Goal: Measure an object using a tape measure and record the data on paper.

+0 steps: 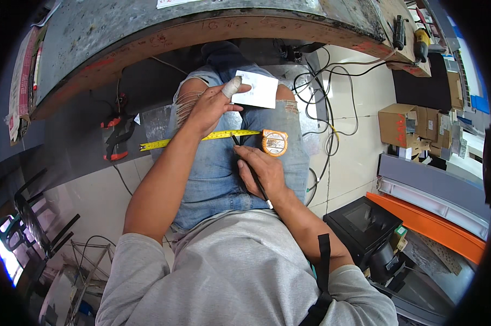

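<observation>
My left hand [210, 108] pinches the near left part of a white sheet of paper [264, 89] above my knees. Pale wrapping covers one of its fingers, and faint marks show on the paper. In my right hand [264, 171] is a slim black pencil [263, 190] with a white end, pointing at the tape. An orange tape measure [274, 142] rests on my right thigh, just beyond my right hand. Its yellow blade [218, 135] is drawn out to the left across both thighs, passing under my left forearm and ending past my left leg.
A worn workbench [202, 32] spans the far side, above my knees. Black cables [329, 108] lie coiled on the tiled floor at right, near cardboard boxes [408, 124] and a black box-shaped unit [362, 225]. A red and black tool [118, 136] lies at left.
</observation>
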`<state>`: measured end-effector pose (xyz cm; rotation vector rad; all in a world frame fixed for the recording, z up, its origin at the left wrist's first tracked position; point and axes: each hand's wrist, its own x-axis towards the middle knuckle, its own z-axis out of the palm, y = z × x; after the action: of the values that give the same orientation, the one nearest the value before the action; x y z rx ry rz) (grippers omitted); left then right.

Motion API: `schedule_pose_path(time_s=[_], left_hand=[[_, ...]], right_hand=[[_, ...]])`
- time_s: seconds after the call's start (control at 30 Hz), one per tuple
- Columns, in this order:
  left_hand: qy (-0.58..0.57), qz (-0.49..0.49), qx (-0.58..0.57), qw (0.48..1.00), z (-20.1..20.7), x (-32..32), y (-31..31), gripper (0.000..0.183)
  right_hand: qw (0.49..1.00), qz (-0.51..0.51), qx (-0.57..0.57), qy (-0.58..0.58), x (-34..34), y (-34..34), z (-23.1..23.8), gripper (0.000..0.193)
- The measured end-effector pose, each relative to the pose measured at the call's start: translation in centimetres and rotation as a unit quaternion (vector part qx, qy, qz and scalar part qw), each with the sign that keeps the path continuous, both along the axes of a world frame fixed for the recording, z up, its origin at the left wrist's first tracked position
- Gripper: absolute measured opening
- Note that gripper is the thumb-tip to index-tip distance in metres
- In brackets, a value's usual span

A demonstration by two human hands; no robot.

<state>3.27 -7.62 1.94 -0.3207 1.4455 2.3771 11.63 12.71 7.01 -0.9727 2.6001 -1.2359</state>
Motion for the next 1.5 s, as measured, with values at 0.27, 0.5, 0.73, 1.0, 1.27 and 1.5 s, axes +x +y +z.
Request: schedule_pose_path(time_s=[0.27, 0.5, 0.73, 1.0, 1.27, 1.5], left_hand=[[0.004, -0.003, -0.002, 1.000, -0.01, 0.05, -0.10, 0.059], [0.006, -0.005, -0.003, 1.000, 0.05, 0.00, -0.06, 0.060], [0.002, -0.006, -0.009, 1.000, 0.10, -0.01, -0.06, 0.059], [-0.001, -0.004, -0.006, 1.000, -0.11, 0.02, -0.09, 0.059], [0.002, -0.007, -0.009, 1.000, -0.01, -0.01, -0.08, 0.059], [0.003, -0.006, -0.008, 1.000, -0.08, 0.02, -0.10, 0.058]], right_hand=[[1.000, 0.001, -0.002, -0.003, 0.01, -0.07, 0.03, 0.030], [1.000, 0.000, -0.001, -0.001, 0.00, -0.01, 0.01, 0.030], [1.000, -0.001, -0.008, 0.002, -0.02, -0.05, -0.05, 0.030], [1.000, -0.004, -0.006, 0.002, 0.03, -0.10, 0.01, 0.030], [1.000, -0.004, -0.001, 0.005, 0.02, -0.09, -0.02, 0.030], [1.000, -0.016, -0.025, -0.008, 0.15, 0.09, 0.25, 0.031]])
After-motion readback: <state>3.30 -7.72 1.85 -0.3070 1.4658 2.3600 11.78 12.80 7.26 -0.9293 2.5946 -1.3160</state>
